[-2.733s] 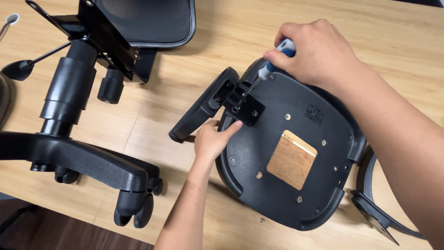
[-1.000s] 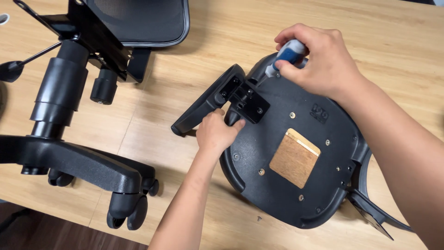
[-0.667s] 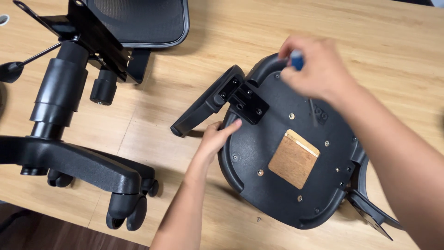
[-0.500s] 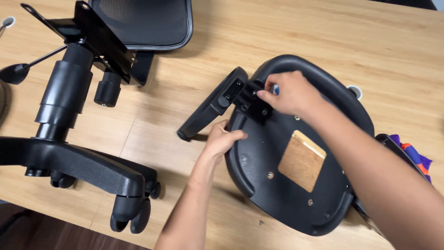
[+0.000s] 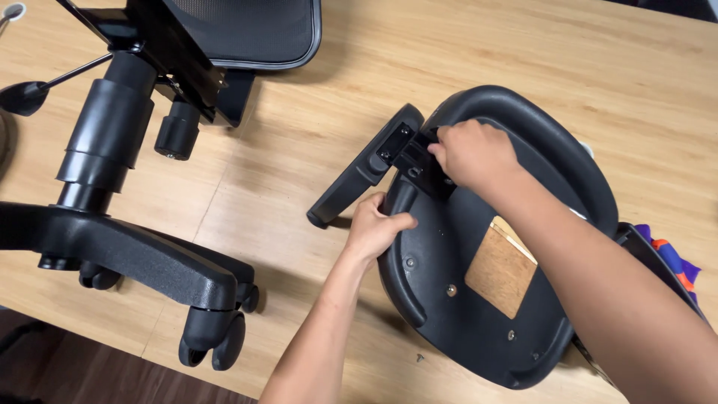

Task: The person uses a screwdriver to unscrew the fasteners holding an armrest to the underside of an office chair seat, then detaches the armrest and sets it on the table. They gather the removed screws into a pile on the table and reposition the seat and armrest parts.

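A black chair seat lies upside down on the wooden floor, with a brown square patch on its underside. A black armrest sticks out from its upper left edge. My left hand grips the armrest's post where it meets the seat rim. My right hand rests over the armrest's mounting bracket, with its fingers closed on it. No tool shows in either hand.
The chair's wheeled base with its gas cylinder and mesh back lies at the left. A small screw is on the floor below the seat. A blue and orange object sits at the right beside a second armrest.
My right hand held a blue-handled screwdriver against the bracket earlier. The tool is now out of that hand, and the hand has come back onto the bracket. My left hand stayed at the post.
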